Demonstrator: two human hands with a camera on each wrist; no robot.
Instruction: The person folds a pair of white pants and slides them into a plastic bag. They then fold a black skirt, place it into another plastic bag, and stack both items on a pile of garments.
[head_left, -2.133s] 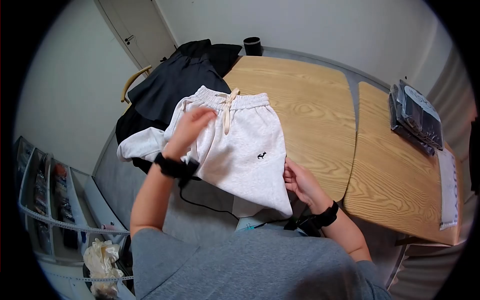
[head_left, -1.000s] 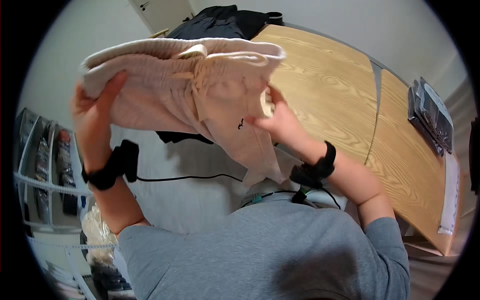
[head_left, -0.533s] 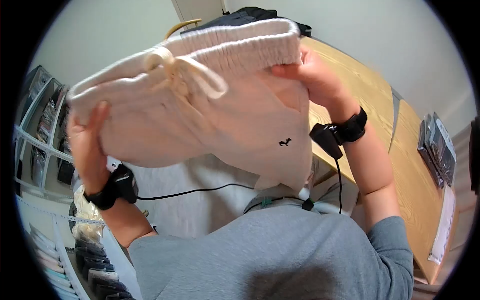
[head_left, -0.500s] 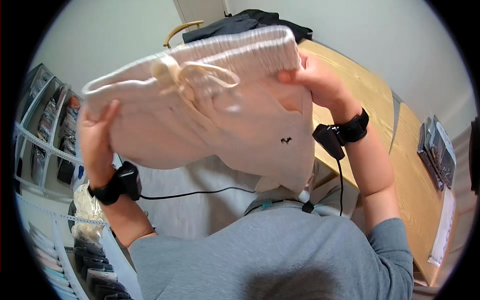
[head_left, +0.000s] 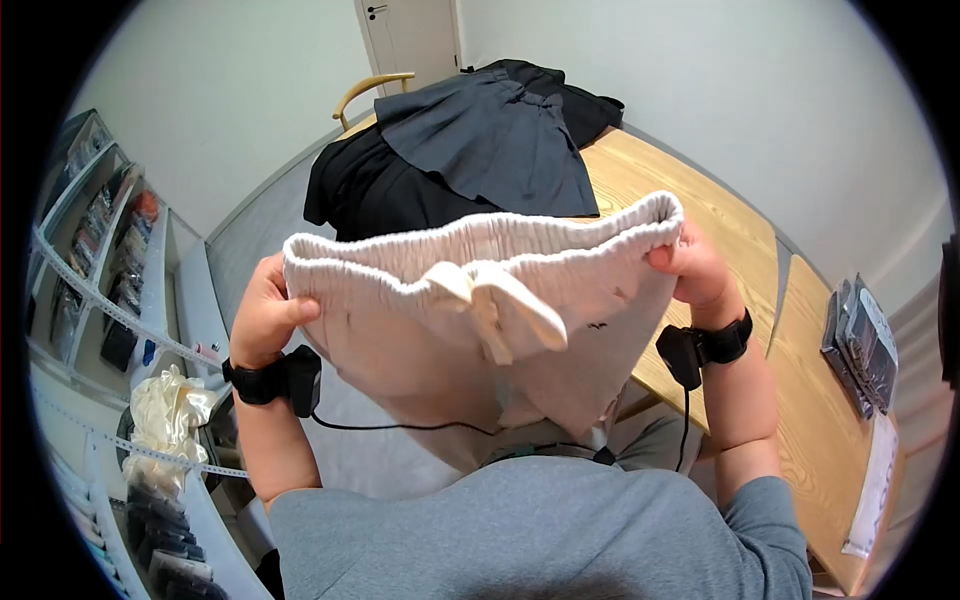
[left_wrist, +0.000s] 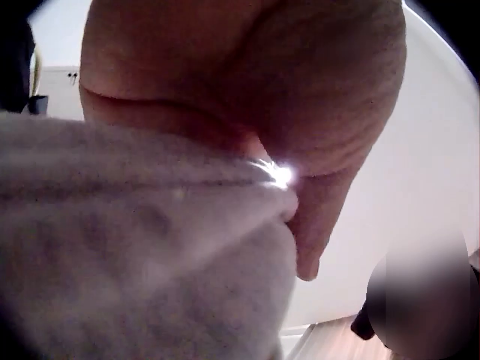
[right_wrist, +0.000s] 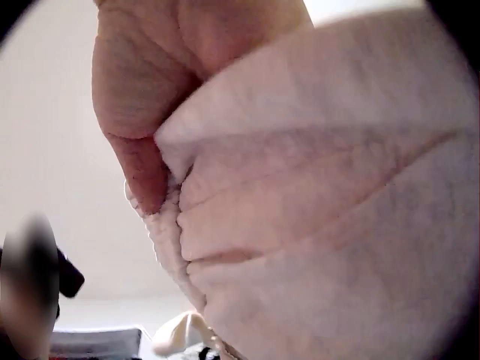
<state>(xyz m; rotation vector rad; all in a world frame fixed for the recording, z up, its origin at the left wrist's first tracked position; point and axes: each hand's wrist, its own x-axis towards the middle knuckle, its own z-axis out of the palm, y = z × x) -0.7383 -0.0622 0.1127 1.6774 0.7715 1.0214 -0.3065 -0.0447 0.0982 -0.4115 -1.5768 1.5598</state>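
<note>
Pale drawstring pants (head_left: 430, 345) hang in front of the body, their elastic waistband stretched wide and its opening seen from above. My left hand (head_left: 265, 312) grips the left end of the waistband, thumb on the front. At the other end, my right hand (head_left: 705, 275) pinches the band the same way. A cream drawstring (head_left: 530, 310), tied in a bow, dangles at the middle front. In the left wrist view, the fabric (left_wrist: 135, 247) runs into the palm. Creased cloth (right_wrist: 315, 210) fills the right wrist view below the thumb. The lower legs are partly hidden.
A dark grey skirt (head_left: 490, 140) lies over black clothing (head_left: 370, 190) at the far end of the wooden table (head_left: 725, 230). Bagged garments (head_left: 860, 345) are stacked on the right. Shelves (head_left: 190, 335) with packaged items and cream satin cloth (head_left: 170, 415) stand at left; a chair (head_left: 365, 95) is behind.
The pants have come up off the table, and both hands have moved to the waistband ends. Over the last half second, the band has levelled and sits lower in view, uncovering the skirt.
</note>
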